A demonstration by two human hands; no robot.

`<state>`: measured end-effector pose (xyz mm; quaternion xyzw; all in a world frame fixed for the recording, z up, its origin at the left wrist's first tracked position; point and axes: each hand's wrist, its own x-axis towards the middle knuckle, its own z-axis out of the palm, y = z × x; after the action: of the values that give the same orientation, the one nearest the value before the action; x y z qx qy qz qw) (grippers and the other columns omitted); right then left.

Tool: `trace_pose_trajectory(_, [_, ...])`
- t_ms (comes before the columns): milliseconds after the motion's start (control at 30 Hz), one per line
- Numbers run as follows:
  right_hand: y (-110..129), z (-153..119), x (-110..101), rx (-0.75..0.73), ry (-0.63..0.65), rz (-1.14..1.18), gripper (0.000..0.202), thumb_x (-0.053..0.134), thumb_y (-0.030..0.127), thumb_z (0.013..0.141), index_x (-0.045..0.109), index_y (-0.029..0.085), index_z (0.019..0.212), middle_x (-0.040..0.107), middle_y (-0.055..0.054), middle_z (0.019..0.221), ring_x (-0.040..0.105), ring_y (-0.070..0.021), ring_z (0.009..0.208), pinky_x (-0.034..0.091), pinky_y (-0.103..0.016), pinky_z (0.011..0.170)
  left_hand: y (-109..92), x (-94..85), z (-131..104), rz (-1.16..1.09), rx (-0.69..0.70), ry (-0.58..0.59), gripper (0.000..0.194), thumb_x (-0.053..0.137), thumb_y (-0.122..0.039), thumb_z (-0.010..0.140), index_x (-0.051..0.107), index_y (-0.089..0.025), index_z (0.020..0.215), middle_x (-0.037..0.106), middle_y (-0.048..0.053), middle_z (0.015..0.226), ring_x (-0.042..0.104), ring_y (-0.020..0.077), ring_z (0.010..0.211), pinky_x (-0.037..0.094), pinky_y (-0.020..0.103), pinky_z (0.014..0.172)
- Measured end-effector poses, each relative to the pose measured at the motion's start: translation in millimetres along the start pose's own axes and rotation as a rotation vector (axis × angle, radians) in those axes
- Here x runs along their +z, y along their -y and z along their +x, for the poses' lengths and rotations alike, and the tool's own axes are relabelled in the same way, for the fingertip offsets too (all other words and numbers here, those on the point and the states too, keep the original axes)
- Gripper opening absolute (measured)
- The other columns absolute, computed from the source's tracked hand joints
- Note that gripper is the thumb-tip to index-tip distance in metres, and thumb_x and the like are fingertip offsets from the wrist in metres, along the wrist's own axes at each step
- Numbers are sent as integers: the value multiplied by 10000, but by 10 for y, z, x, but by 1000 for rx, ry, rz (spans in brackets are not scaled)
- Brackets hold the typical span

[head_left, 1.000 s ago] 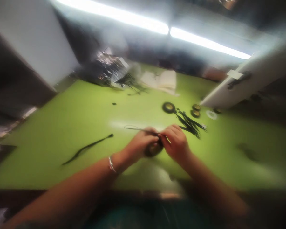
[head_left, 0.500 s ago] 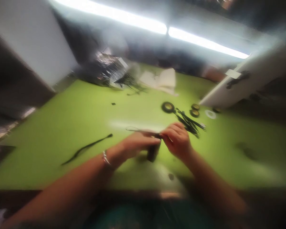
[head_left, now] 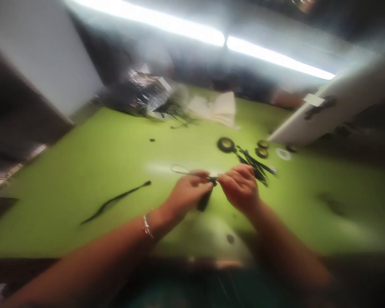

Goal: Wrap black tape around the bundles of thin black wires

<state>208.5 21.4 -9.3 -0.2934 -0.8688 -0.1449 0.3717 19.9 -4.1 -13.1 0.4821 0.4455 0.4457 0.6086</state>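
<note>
Fingers and thumb of my left hand (head_left: pixel 189 190) are closed on a black cable (head_left: pixel 212 180), whose thin loop extends to the left past the fingertips. My right hand (head_left: pixel 241 186) pinches the other side of this cable, close to the left fingertips. Below the left fingertips hangs a dark, elongated piece (head_left: pixel 205 200); blur hides how it joins the cable. Another black cable (head_left: pixel 117 198) lies on the green table (head_left: pixel 83 158), left of my hands. Just beyond my right hand is a bundle of black cables (head_left: pixel 255 164).
Black tape rolls (head_left: pixel 226 144) and a white ring (head_left: pixel 282 154) lie behind my right hand. Farther back are a shiny plastic bag (head_left: pixel 147 94) with dark cables and an open white booklet (head_left: pixel 216 109). A white panel (head_left: pixel 327 111) stands at the right.
The dark piece below my left hand has shifted slightly up and looks narrower. My left hand has turned a little, and its fingers are more visible; the loop has risen slightly.
</note>
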Motion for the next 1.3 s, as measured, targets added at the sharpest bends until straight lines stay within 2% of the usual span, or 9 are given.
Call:
trace_pose_trajectory(133, [14,-15,-2,-67,-33,-55,240,615,121,849,614,272,1035,679,7,758,563,-173,797,428,-342,760,-37,-42,-7,-112,-28,91,270,662,-379,772,744,-140,867,712,86,849,620,203,794,472,317,751])
trace_pose_trajectory(233, [30,-27,12,-124,-33,-82,246,624,105,840,609,247,1040,683,0,783,554,-173,810,441,-340,769,-5,-64,-5,-126,-105,62,394,590,-496,806,723,-125,795,672,71,717,556,153,622,433,277,596])
trace_pose_trajectory(333, [41,-54,44,-154,26,-79,234,603,111,855,609,246,1046,688,0,805,560,-171,826,444,-347,803,43,-62,5,-109,-224,2,429,624,-540,765,689,-119,723,591,26,573,465,114,508,359,251,507])
trace_pose_trajectory(533, [55,-70,111,-132,82,-21,236,591,102,856,619,256,1033,693,-1,817,574,-167,811,438,-341,792,134,-48,44,-98,-125,-61,311,656,-417,753,624,-139,618,610,11,625,453,103,545,371,244,544])
trace_pose_trajectory(700, [100,-3,126,139,97,224,16,609,201,860,615,206,873,658,-18,745,541,-156,701,442,-326,708,156,-50,44,-37,-106,-53,354,614,-467,786,589,-151,627,510,-21,530,422,91,466,324,235,470])
trace_pose_trajectory(800, [119,14,117,223,142,316,98,570,211,887,601,201,794,629,-9,683,513,-148,646,420,-309,654,111,-38,27,33,-56,-36,364,596,-460,806,560,-164,598,462,-32,479,407,91,431,281,233,433])
trace_pose_trajectory(933, [130,28,92,278,160,346,118,567,181,879,578,201,763,602,-6,674,496,-147,647,406,-290,627,77,-21,22,49,-32,-40,319,598,-445,812,616,-163,665,496,-30,497,429,97,452,304,234,456])
trace_pose_trajectory(1133, [165,35,92,203,127,198,159,524,139,871,514,208,727,529,-13,668,448,-168,683,396,-320,675,80,-27,43,-141,-84,-76,344,593,-466,799,663,-142,706,634,10,687,514,129,618,407,262,622])
trace_pose_trajectory(1300, [164,13,70,85,104,10,147,536,118,866,555,221,763,527,-12,644,475,-183,721,399,-332,720,30,-41,35,-127,-143,-71,340,662,-466,750,640,-136,671,585,-9,611,470,114,571,384,259,593])
